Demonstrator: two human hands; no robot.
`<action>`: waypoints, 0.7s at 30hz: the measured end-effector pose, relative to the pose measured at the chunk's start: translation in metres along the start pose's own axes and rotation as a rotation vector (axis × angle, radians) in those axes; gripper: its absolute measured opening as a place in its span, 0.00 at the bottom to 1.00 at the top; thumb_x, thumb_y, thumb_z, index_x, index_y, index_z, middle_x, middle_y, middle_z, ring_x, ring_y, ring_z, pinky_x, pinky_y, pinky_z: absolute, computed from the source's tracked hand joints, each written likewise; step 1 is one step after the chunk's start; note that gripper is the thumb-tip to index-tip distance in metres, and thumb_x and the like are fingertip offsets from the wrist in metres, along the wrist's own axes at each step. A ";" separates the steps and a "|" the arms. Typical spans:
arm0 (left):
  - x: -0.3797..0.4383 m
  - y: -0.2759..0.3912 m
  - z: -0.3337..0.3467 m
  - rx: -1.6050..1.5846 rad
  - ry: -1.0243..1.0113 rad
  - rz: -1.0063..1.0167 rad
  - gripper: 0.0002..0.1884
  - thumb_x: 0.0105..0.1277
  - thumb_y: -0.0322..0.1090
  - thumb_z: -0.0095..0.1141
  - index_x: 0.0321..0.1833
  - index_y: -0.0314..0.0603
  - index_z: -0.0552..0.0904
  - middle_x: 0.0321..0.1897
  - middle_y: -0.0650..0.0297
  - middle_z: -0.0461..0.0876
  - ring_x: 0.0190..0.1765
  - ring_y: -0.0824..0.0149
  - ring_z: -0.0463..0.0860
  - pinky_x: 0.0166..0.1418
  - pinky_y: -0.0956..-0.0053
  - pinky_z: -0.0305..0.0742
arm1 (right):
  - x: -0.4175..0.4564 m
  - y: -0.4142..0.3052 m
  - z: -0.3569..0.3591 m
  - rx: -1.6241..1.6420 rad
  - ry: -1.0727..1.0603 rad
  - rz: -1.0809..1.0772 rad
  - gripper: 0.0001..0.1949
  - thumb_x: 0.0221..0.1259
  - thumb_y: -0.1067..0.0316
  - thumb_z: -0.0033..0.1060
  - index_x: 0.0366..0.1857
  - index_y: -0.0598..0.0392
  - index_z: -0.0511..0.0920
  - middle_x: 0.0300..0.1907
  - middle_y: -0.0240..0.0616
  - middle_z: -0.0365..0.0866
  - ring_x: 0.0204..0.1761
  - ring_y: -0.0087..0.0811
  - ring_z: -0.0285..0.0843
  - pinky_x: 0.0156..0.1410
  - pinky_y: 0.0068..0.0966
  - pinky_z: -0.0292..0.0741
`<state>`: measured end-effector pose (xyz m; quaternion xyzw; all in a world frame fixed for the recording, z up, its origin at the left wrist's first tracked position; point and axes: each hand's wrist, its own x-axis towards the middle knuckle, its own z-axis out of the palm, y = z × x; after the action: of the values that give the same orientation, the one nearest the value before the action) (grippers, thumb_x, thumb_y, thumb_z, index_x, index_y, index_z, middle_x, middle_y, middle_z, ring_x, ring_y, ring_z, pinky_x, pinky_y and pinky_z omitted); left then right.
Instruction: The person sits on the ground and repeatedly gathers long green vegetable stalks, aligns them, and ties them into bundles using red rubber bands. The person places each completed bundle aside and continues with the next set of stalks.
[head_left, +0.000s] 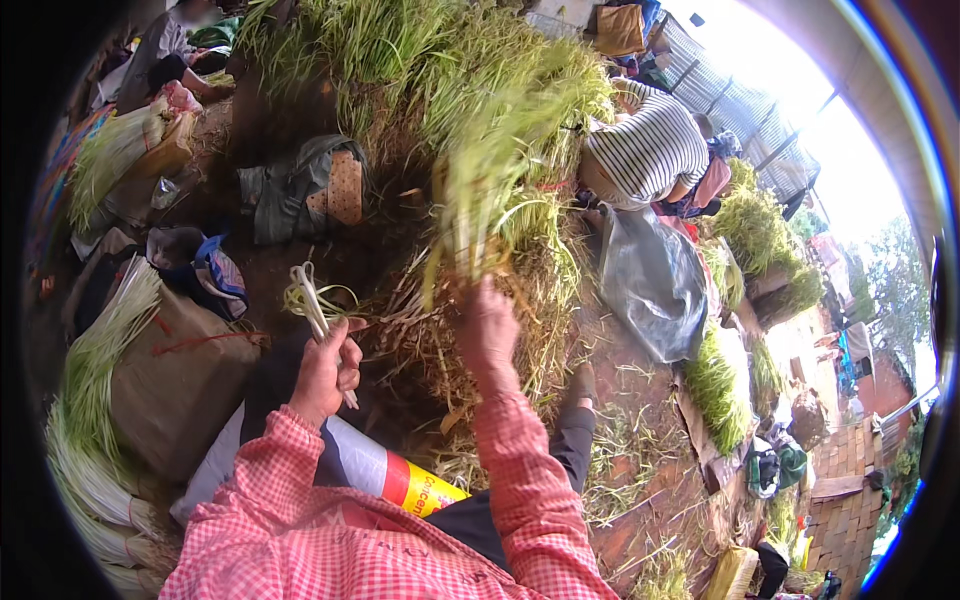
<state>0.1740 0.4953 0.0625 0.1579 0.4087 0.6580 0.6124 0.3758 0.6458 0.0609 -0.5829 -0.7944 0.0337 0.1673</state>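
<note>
My left hand (324, 371) is closed around a few pale peeled stalks (306, 294), whose curled green ends stick out above the fist. To its right, my right hand (489, 330) grips the lower end of a bunch of long green leafy stalks (480, 202). Motion blurs both that bunch and the hand. Behind and beneath the right hand lies a brown heap of dry roots and stripped leaves (525, 360). A big mound of uncut green stalks (420, 67) rises beyond it, partly covered by the held bunch.
On my left, whitish-green stalks (105, 375) lie in bundles along a brown wrapped block (180, 382). A dark plastic sheet (289, 199) with a perforated board sits ahead. A person in a striped top (652, 146) bends at the right, near a grey plastic sheet (652, 285). Another person sits far left.
</note>
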 end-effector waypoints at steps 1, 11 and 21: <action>-0.001 0.000 0.000 0.001 -0.020 0.001 0.19 0.74 0.49 0.50 0.51 0.40 0.77 0.18 0.70 0.72 0.13 0.81 0.59 0.17 0.83 0.53 | -0.003 -0.004 0.029 -0.102 -0.101 0.026 0.36 0.56 0.69 0.65 0.70 0.58 0.60 0.45 0.50 0.79 0.47 0.43 0.80 0.43 0.36 0.81; 0.003 -0.006 -0.027 -0.004 0.059 0.011 0.19 0.73 0.49 0.52 0.51 0.39 0.78 0.18 0.70 0.73 0.13 0.81 0.59 0.16 0.83 0.53 | -0.045 -0.002 0.024 0.100 -0.008 -0.080 0.51 0.41 0.40 0.76 0.71 0.50 0.61 0.63 0.55 0.69 0.63 0.55 0.66 0.64 0.49 0.65; 0.011 -0.028 -0.048 0.092 0.102 -0.011 0.20 0.73 0.50 0.52 0.50 0.38 0.79 0.17 0.69 0.74 0.13 0.82 0.59 0.15 0.84 0.53 | -0.037 0.006 0.060 0.312 -0.348 0.302 0.51 0.48 0.57 0.76 0.73 0.64 0.49 0.38 0.51 0.84 0.41 0.47 0.83 0.51 0.38 0.79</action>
<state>0.1564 0.4866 0.0095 0.1498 0.4700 0.6424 0.5865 0.3728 0.6220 -0.0054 -0.6471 -0.7007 0.2799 0.1093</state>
